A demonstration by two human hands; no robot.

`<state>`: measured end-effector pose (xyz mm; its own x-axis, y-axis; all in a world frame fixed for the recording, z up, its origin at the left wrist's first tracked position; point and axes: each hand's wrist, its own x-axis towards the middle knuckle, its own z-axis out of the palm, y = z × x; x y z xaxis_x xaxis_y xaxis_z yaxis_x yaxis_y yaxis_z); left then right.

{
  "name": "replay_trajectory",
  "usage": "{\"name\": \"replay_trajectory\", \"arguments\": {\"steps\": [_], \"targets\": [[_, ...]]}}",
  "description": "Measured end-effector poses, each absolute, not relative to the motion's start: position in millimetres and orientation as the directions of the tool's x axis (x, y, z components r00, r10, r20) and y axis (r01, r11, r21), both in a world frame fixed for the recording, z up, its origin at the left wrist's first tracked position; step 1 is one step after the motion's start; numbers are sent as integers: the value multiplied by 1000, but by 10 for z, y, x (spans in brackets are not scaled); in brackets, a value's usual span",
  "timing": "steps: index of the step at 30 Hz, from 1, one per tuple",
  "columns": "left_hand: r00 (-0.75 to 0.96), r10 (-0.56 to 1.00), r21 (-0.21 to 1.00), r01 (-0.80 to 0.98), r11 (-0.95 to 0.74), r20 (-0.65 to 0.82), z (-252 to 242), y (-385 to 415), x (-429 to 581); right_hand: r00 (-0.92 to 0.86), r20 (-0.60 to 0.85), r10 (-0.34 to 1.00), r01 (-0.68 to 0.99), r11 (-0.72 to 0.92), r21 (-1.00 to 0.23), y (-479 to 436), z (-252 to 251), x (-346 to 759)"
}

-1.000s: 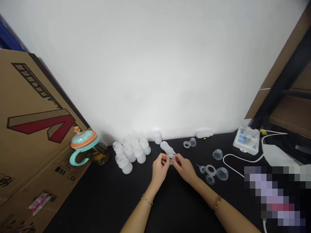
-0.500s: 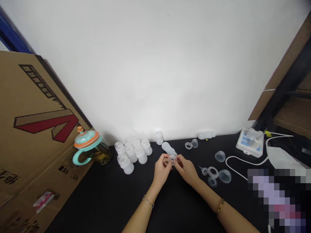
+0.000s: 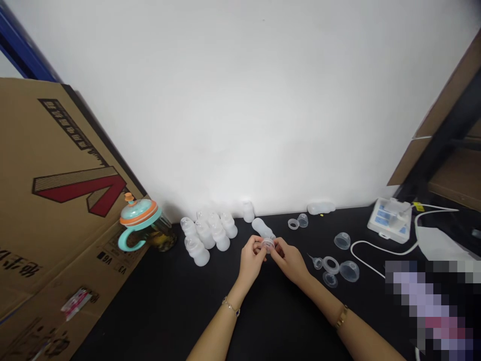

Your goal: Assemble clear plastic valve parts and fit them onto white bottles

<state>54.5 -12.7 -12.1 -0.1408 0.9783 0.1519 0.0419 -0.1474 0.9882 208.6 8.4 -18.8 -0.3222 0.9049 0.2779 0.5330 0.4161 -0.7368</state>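
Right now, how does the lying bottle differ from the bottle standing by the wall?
The lying frosted bottle rests on its side; the standing frosted bottle is upright at the wall. The first reaches the clear round piece between the left hand and right hand; the second stands apart. Both look translucent white.

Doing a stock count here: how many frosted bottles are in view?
10: seven bottles clustered left of the left hand, one upright by the wall, one lying beyond the right hand, one lying by the wall further right. Some may hide within the cluster.
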Motion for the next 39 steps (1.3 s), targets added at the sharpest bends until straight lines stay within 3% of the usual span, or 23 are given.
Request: {"name": "replay_trajectory", "arguments": {"steps": [17, 39], "targets": [[-137, 963, 933, 310, -183, 234, -91, -198, 542, -319, 287, 903, 527, 421, -738, 89, -171, 2087], [-141, 966, 953, 245, -176, 215, -55, -202, 545, -325, 294, 899, 527, 431, -733, 82, -161, 2084]]}}
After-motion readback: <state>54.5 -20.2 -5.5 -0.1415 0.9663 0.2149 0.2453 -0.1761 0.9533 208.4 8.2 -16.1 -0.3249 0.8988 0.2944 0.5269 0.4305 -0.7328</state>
